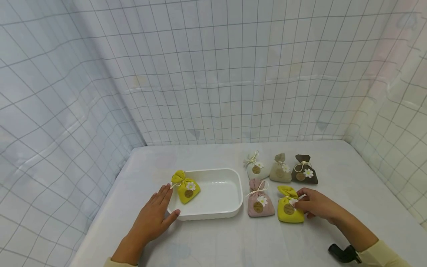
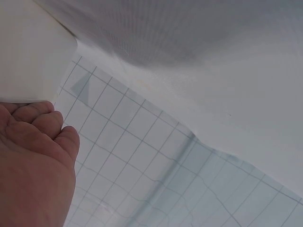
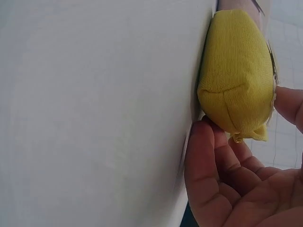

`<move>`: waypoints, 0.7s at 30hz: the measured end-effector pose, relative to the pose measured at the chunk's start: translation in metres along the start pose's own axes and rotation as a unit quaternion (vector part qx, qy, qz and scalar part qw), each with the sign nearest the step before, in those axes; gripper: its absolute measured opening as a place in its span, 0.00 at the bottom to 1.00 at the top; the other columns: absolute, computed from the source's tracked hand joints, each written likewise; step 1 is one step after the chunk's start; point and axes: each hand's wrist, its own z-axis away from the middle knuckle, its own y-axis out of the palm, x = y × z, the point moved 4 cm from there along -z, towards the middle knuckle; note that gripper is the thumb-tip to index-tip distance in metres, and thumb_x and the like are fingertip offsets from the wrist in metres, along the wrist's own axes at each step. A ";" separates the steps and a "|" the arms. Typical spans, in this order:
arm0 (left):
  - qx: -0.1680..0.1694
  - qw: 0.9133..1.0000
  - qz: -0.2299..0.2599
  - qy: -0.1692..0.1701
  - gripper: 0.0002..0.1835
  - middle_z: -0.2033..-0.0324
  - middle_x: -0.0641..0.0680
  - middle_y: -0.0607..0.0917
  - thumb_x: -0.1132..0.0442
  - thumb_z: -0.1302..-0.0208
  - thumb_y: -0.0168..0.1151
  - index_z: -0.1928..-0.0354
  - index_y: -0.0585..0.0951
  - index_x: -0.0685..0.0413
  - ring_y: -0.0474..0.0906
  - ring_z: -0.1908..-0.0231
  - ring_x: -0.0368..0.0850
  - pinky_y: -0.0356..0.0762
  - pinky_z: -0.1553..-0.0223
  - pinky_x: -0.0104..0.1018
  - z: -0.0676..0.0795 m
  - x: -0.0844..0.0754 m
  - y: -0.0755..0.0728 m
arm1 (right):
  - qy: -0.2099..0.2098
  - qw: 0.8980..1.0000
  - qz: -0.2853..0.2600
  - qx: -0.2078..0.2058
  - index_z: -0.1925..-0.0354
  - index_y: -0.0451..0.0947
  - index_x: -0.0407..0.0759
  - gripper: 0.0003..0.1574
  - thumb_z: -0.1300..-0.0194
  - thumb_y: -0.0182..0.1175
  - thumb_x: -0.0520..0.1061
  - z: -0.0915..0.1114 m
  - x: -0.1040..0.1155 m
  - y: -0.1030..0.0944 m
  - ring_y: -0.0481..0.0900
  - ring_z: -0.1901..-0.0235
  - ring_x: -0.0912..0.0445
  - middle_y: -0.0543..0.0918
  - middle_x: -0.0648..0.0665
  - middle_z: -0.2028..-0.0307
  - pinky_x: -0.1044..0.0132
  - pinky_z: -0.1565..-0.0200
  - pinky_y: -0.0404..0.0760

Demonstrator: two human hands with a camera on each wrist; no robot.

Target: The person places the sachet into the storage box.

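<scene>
My left hand [image 1: 154, 215] lies with straight fingers along the left end of a white tray [image 1: 213, 214], its thumb at the near rim. In the left wrist view, the fingertips meet the tray's side [image 2: 35, 66]. A yellow drawstring pouch [image 1: 183, 194] with a white flower and round brown label leans in the tray's left part. My right hand [image 1: 318, 205] pinches a second yellow pouch [image 1: 285, 217] on the table at its right side. In the right wrist view, the thumb rests on the label side of that pouch [image 3: 232, 71] and the fingers curl at its lower edge.
A pink pouch [image 1: 257, 209] lies between the tray and the second yellow one. Behind stand a white pouch [image 1: 263, 172], a beige pouch [image 1: 278, 173] and a dark brown pouch [image 1: 308, 181]. A black object [image 1: 343, 254] sits by the right sleeve. Checked cloth [image 1: 213, 92] walls surround the table.
</scene>
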 end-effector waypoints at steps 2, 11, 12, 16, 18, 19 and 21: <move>0.000 1.000 0.000 0.001 0.44 0.26 0.61 0.59 0.39 0.30 0.56 0.26 0.60 0.66 0.52 0.26 0.57 0.54 0.29 0.56 0.000 0.000 0.000 | 0.002 1.000 -0.003 -0.003 0.42 0.66 0.30 0.32 0.35 0.65 0.47 0.000 0.000 0.000 0.78 0.64 0.51 0.82 0.42 0.58 0.56 0.65 0.82; 0.002 1.000 -0.001 0.001 0.44 0.26 0.60 0.59 0.39 0.30 0.55 0.26 0.60 0.66 0.52 0.26 0.57 0.54 0.29 0.55 -0.001 0.001 0.002 | 0.008 1.000 -0.002 -0.009 0.42 0.66 0.31 0.30 0.35 0.63 0.45 0.000 0.002 0.002 0.78 0.65 0.50 0.80 0.41 0.57 0.56 0.65 0.83; 0.003 1.000 -0.002 0.000 0.44 0.25 0.60 0.59 0.39 0.30 0.55 0.26 0.60 0.66 0.52 0.26 0.57 0.54 0.29 0.55 -0.001 0.001 0.002 | 0.008 1.000 -0.003 -0.011 0.42 0.66 0.31 0.29 0.34 0.63 0.45 0.000 0.002 0.003 0.78 0.65 0.51 0.80 0.41 0.57 0.56 0.65 0.83; 0.001 1.000 -0.001 0.000 0.44 0.25 0.60 0.59 0.39 0.30 0.55 0.26 0.60 0.66 0.52 0.26 0.56 0.54 0.29 0.55 -0.001 0.002 0.003 | 0.001 1.000 -0.011 -0.010 0.42 0.65 0.31 0.30 0.34 0.62 0.45 0.000 0.004 0.003 0.78 0.64 0.51 0.79 0.41 0.57 0.55 0.65 0.83; 0.001 1.000 -0.001 0.000 0.44 0.25 0.60 0.58 0.38 0.30 0.55 0.26 0.60 0.65 0.52 0.26 0.56 0.54 0.29 0.55 0.000 0.002 0.003 | -0.001 1.000 -0.019 -0.011 0.42 0.65 0.31 0.29 0.34 0.63 0.45 0.000 0.004 0.004 0.78 0.63 0.51 0.79 0.40 0.57 0.55 0.65 0.84; 0.001 1.000 -0.001 0.000 0.44 0.25 0.60 0.58 0.38 0.30 0.55 0.26 0.60 0.65 0.51 0.26 0.56 0.54 0.29 0.55 0.000 0.002 0.003 | -0.002 1.000 -0.021 -0.012 0.42 0.65 0.31 0.29 0.34 0.63 0.45 0.000 0.004 0.004 0.79 0.63 0.50 0.79 0.40 0.57 0.55 0.65 0.84; 0.000 1.000 -0.001 -0.002 0.44 0.25 0.60 0.58 0.38 0.30 0.55 0.26 0.60 0.65 0.52 0.26 0.56 0.54 0.29 0.56 0.000 0.002 0.003 | -0.003 1.000 -0.027 -0.015 0.43 0.65 0.32 0.29 0.35 0.63 0.44 -0.001 0.004 0.004 0.79 0.62 0.50 0.79 0.40 0.57 0.55 0.64 0.84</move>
